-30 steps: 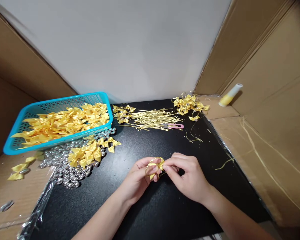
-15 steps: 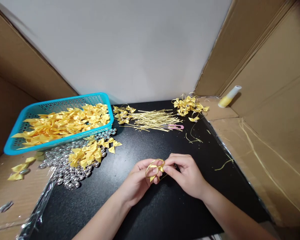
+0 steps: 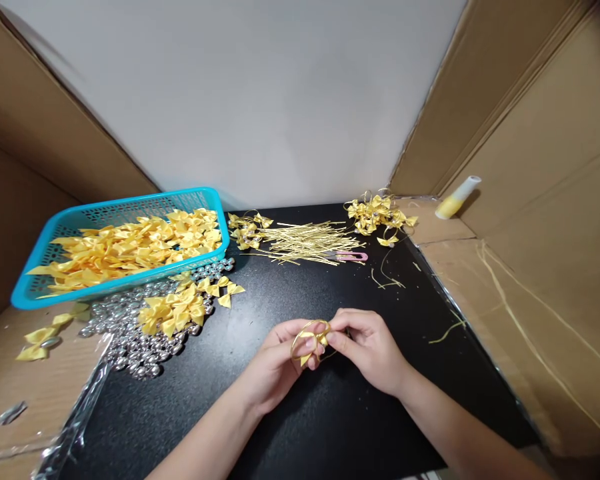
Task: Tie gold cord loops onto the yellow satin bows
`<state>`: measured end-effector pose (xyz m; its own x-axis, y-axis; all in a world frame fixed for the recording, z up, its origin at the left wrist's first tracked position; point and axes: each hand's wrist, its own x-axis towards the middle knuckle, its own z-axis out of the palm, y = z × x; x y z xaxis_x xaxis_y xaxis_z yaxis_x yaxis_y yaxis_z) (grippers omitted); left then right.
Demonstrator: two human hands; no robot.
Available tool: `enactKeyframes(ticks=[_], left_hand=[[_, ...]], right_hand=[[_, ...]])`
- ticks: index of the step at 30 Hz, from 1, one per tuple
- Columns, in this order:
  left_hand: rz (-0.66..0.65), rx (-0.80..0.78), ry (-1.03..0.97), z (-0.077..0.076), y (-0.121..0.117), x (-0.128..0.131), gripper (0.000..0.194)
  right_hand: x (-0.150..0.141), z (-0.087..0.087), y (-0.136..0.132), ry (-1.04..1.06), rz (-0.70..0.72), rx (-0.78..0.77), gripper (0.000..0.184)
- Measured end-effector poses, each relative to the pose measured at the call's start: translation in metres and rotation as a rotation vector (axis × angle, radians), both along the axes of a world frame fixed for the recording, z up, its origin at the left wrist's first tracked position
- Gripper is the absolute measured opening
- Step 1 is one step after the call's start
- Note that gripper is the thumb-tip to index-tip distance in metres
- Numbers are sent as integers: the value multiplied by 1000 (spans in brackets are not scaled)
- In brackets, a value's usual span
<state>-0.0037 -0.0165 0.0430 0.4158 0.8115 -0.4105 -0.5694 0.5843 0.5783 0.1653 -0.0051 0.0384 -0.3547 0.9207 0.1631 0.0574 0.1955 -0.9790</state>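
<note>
Above the black tabletop (image 3: 300, 427), my left hand (image 3: 280, 363) is closed on a small yellow ribbon bow (image 3: 307, 359). A loop of gold cord (image 3: 296, 337) rises from the bow around my left thumb. My right hand (image 3: 367, 347) pinches at the bow's right side, thumb against index finger, where the cord meets it. The fingertips of both hands nearly touch. Exactly what lies between the right fingertips is mostly hidden, though a thin strand of cord shows just below them.
A turquoise basket (image 3: 20, 287) of yellow bows stands at left. Before it lie silver beads (image 3: 140, 353) and loose bows (image 3: 173, 313). Further back are gold cord pieces (image 3: 305, 240), a pink-handled tool (image 3: 353, 256) and looped bows (image 3: 375, 215). A white-and-yellow cone (image 3: 457, 198) stands right, beside cardboard walls (image 3: 545, 200).
Both hands stay nearly in place on the bow and cord, with only slight finger movement. The whole view has shifted very slightly.
</note>
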Motion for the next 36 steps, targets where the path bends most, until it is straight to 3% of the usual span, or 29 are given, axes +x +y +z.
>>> enactKeyframes(ticks=[8,25,36], left_hand=[[-18,85,57,0,1,-2,27],[-2,95,12,-3,1,-3,28],[24,105,18,-5,1,-1,30]], right_hand=[[-3,0,-1,77,-17,-107,21],[-5,-2,-2,112,-49,-128,25],[-4,-6,0,236,20,-219,23]])
